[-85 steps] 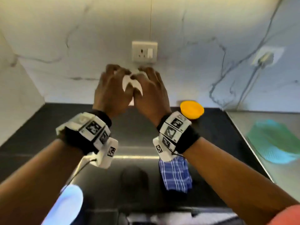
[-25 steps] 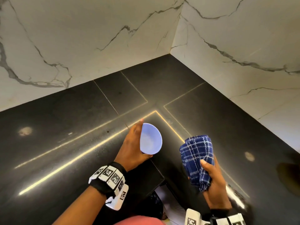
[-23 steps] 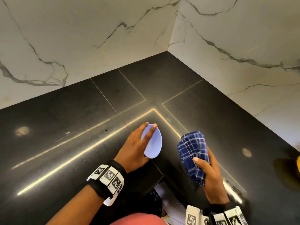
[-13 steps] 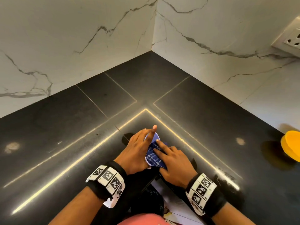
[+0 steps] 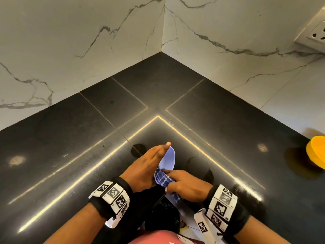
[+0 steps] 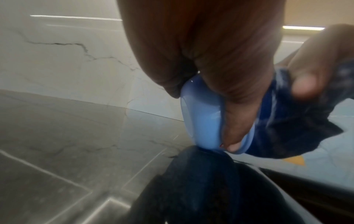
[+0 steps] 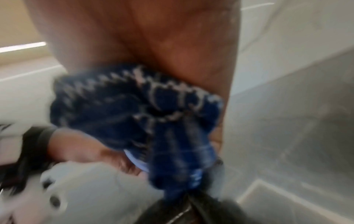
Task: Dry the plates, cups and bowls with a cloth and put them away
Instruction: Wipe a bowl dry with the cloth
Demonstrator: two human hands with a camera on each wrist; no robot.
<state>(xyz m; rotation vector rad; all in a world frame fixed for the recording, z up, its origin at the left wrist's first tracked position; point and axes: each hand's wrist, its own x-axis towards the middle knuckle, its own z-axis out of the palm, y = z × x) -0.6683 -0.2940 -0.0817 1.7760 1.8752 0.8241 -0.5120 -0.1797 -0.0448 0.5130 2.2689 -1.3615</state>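
Observation:
A small pale blue bowl [image 5: 168,159] stands on edge in my left hand [image 5: 149,166], above the inner corner of the black counter. In the left wrist view that hand's fingers [image 6: 235,121] curl round the bowl [image 6: 201,119] from behind. My right hand [image 5: 184,185] grips a blue checked cloth [image 5: 164,178] and presses it into the bowl's lower inside. The right wrist view is blurred; it shows the bunched cloth [image 7: 138,115] under the palm and a sliver of the bowl's rim [image 7: 137,162].
The black counter [image 5: 88,155] runs along two marble walls that meet in a corner [image 5: 162,50]. A yellow bowl [image 5: 316,152] sits at the right edge of the counter. A wall socket [image 5: 316,34] is at the upper right.
The right hand brought the cloth over from the right and pushed it into the bowl; since half a second ago the cloth has slid lower inside the bowl.

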